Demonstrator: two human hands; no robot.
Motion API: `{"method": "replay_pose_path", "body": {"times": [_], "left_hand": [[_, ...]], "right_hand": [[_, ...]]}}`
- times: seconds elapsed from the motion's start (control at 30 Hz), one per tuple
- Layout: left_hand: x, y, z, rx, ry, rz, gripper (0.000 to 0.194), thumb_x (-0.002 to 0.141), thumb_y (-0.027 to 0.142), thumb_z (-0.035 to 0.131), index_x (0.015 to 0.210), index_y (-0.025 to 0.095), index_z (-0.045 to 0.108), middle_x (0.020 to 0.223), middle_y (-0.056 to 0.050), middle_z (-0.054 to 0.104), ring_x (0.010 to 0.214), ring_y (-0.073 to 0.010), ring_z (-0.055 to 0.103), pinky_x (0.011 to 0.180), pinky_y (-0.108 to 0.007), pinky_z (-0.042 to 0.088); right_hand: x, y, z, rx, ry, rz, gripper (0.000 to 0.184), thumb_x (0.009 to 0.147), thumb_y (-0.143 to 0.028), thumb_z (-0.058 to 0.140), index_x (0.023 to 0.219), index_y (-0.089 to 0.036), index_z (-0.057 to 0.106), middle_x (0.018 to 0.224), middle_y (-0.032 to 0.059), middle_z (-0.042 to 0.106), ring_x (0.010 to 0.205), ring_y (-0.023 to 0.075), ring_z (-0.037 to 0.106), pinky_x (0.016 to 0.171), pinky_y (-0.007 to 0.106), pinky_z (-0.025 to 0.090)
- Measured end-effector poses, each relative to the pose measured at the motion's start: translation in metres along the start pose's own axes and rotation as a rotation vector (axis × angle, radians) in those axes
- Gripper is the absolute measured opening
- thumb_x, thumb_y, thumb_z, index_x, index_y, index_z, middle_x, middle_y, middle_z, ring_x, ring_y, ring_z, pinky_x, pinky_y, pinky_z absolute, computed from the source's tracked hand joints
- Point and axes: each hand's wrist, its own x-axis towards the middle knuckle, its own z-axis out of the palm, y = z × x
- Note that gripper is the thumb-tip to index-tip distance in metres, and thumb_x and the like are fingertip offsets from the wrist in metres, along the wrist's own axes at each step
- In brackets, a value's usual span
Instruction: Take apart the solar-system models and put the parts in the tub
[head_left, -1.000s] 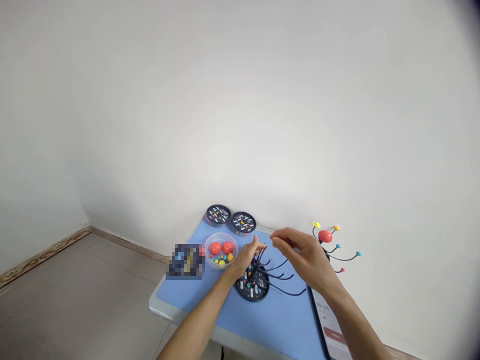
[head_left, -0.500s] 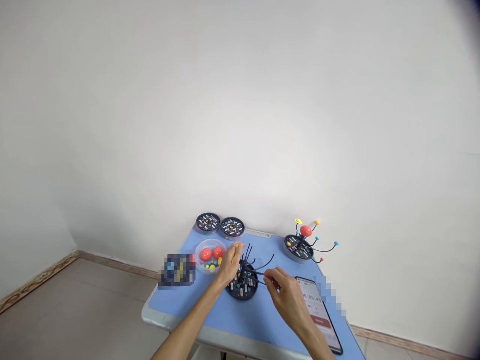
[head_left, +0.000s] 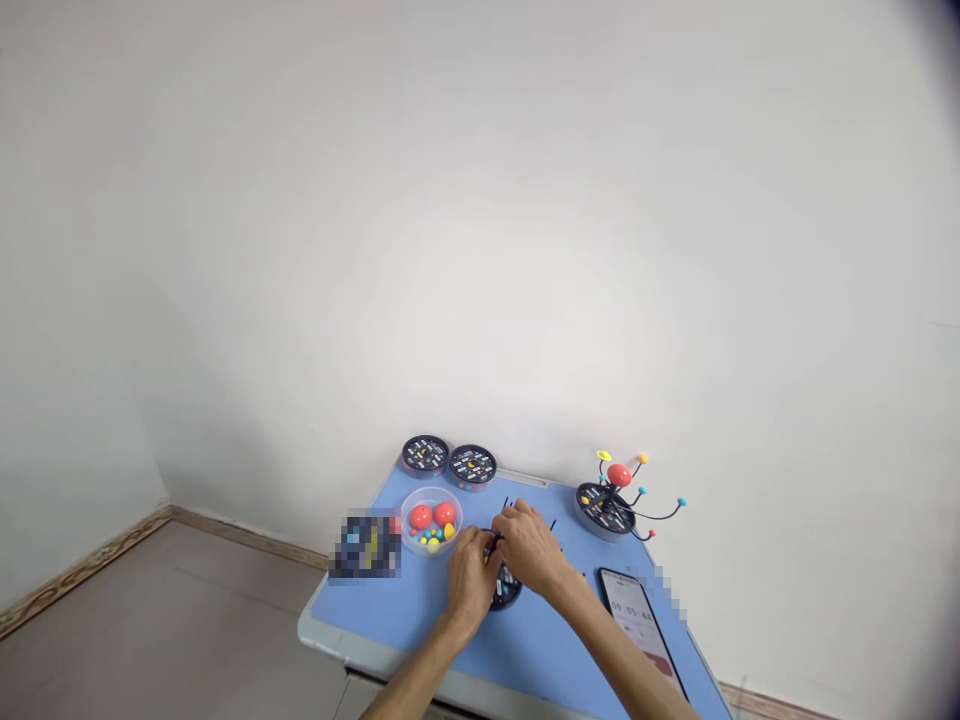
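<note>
My left hand [head_left: 471, 575] and my right hand [head_left: 529, 548] meet above a round black disc [head_left: 506, 590] with small white and coloured marks, hiding most of it. Thin black wires [head_left: 492, 544] rise from the disc. Both hands curl closed around them, their fingertips almost touching. Only a few wire tips show above my knuckles, near the far side of my right hand. Exactly which wires each hand grips is hidden.
On the blue tabletop [head_left: 375, 610] stand a clear bowl [head_left: 431, 522] of red balls and small beads, two dark discs [head_left: 425, 453] [head_left: 472, 464], a wired model with a red ball [head_left: 619, 475], a phone timer [head_left: 636, 625], and a pixelated patch [head_left: 367, 546]. Table edges drop to the floor.
My right hand has moved left from beside the disc to over it, meeting my left hand. The spread wires are now gathered under my fingers. The view has shifted slightly.
</note>
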Motion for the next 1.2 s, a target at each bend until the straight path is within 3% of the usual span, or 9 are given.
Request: {"method": "replay_pose_path", "body": {"times": [0.27,0.5,0.7,0.9,1.0,1.2], "left_hand": [[0.002,-0.012,0.002,-0.119,0.022,0.093,0.019,0.084,0.019,0.053,0.072,0.020,0.068,0.070,-0.002,0.063,0.071,-0.0190,0.057,0.067,-0.030,0.043],[0.004,-0.017,0.003,-0.175,0.034,0.119,0.027,0.088,0.028,0.051,0.073,0.020,0.072,0.068,-0.003,0.063,0.068,-0.0191,0.057,0.065,-0.030,0.042],[0.004,-0.017,0.001,-0.178,0.015,0.116,0.024,0.086,0.027,0.053,0.077,0.021,0.074,0.069,-0.003,0.063,0.069,-0.0194,0.058,0.066,-0.030,0.044],[0.001,-0.014,0.000,-0.171,0.019,0.054,0.019,0.084,0.029,0.057,0.083,0.021,0.075,0.074,-0.003,0.066,0.073,-0.0189,0.060,0.069,-0.031,0.047],[-0.001,-0.012,-0.001,-0.171,0.017,0.010,0.016,0.082,0.027,0.061,0.087,0.021,0.074,0.077,-0.003,0.066,0.073,-0.0188,0.060,0.070,-0.031,0.049],[-0.003,-0.010,-0.004,-0.155,0.006,-0.008,0.015,0.081,0.024,0.063,0.091,0.021,0.073,0.078,-0.001,0.065,0.075,-0.0185,0.060,0.071,-0.031,0.049]], "right_hand": [[0.006,-0.005,0.007,-0.094,-0.056,-0.008,0.029,0.088,-0.007,0.046,0.102,-0.013,0.071,0.105,0.0168,0.070,0.108,0.0286,0.058,0.085,0.036,0.037],[0.006,-0.001,0.005,-0.068,-0.050,0.033,0.025,0.088,-0.011,0.050,0.103,-0.014,0.070,0.105,0.0144,0.071,0.107,0.0270,0.059,0.087,0.035,0.038],[0.007,0.001,0.007,-0.014,-0.016,0.059,0.022,0.087,-0.014,0.052,0.100,-0.016,0.070,0.102,0.0134,0.072,0.106,0.0256,0.061,0.087,0.034,0.038],[0.004,0.010,-0.004,0.062,0.059,0.100,0.024,0.089,-0.015,0.047,0.096,-0.017,0.070,0.094,0.0104,0.074,0.093,0.0219,0.064,0.076,0.029,0.038],[0.002,0.021,-0.005,0.302,0.143,0.127,0.026,0.087,-0.017,0.045,0.091,-0.019,0.070,0.084,0.0052,0.073,0.079,0.0176,0.062,0.067,0.026,0.038],[-0.004,0.040,0.011,1.214,0.107,0.130,0.023,0.069,-0.032,0.061,0.083,-0.017,0.072,0.068,0.0002,0.068,0.066,0.0156,0.057,0.067,0.029,0.042]]}}
